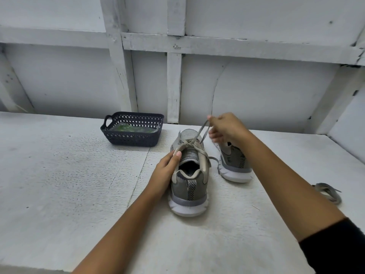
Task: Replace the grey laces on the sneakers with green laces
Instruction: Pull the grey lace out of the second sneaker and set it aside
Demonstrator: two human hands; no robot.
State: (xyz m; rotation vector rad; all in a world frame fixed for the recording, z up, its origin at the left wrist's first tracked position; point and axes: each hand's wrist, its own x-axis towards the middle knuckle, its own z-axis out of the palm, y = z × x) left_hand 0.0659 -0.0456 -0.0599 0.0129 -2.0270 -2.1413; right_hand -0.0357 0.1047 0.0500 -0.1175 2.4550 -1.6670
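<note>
Two grey sneakers with white soles stand on the white table, heels toward me. My left hand (166, 171) grips the collar of the near sneaker (188, 186) from its left side. Above that shoe's toe, my right hand (225, 127) pinches a loop of its grey lace (201, 133) and holds it taut and raised. The second sneaker (235, 163) sits to the right, partly hidden by my right forearm. A loose grey lace (329, 192) lies on the table at the far right. Green laces (130, 128) in a clear wrapper rest inside the dark basket (130, 138).
The dark plastic basket stands at the back, left of the shoes. A white panelled wall (177, 76) with wooden battens rises right behind the table (69, 175). The table's front edge runs along the bottom left.
</note>
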